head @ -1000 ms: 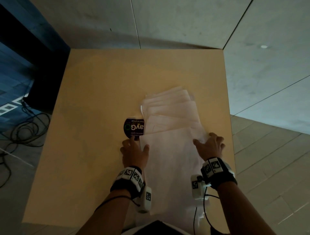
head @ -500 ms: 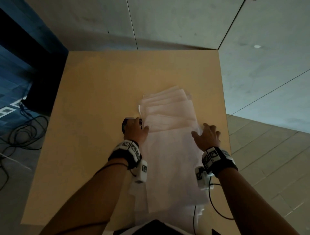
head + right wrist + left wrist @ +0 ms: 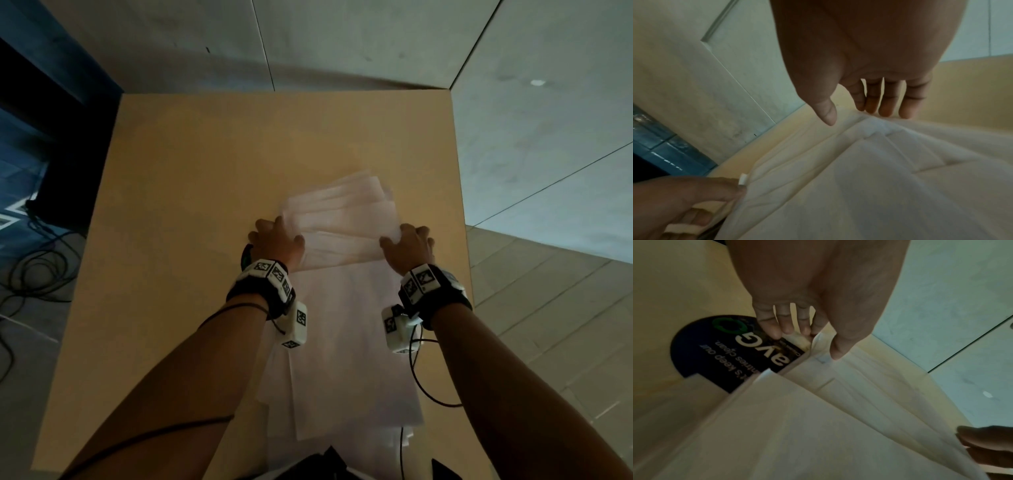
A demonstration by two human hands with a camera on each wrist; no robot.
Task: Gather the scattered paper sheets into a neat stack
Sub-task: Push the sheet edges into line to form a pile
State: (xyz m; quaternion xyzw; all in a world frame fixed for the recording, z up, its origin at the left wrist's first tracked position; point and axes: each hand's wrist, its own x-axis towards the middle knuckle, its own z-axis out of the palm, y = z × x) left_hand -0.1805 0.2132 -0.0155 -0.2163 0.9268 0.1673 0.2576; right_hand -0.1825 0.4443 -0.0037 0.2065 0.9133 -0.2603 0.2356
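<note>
White paper sheets (image 3: 342, 308) lie fanned in a long overlapping run down the right half of the tan table (image 3: 205, 171), the far ones (image 3: 342, 212) splayed. My left hand (image 3: 275, 240) is at the run's left edge. Its thumb (image 3: 835, 352) lies on the top sheet and its fingertips (image 3: 787, 331) stand just beside the raised edge, pinching it. My right hand (image 3: 407, 246) is at the right edge, with straight fingers (image 3: 884, 107) set against the sheets (image 3: 859, 178) and the thumb (image 3: 827, 116) just over them.
A round dark sticker (image 3: 725, 350) on the tabletop lies partly under the sheets and my left hand. The table's right edge (image 3: 460, 240) runs close to my right hand. Cables (image 3: 30, 274) lie on the floor at the left. The near sheets overhang the front edge.
Both hands have slid forward along the sides of the run, from its middle up to the far splayed sheets. My left hand now covers most of the sticker.
</note>
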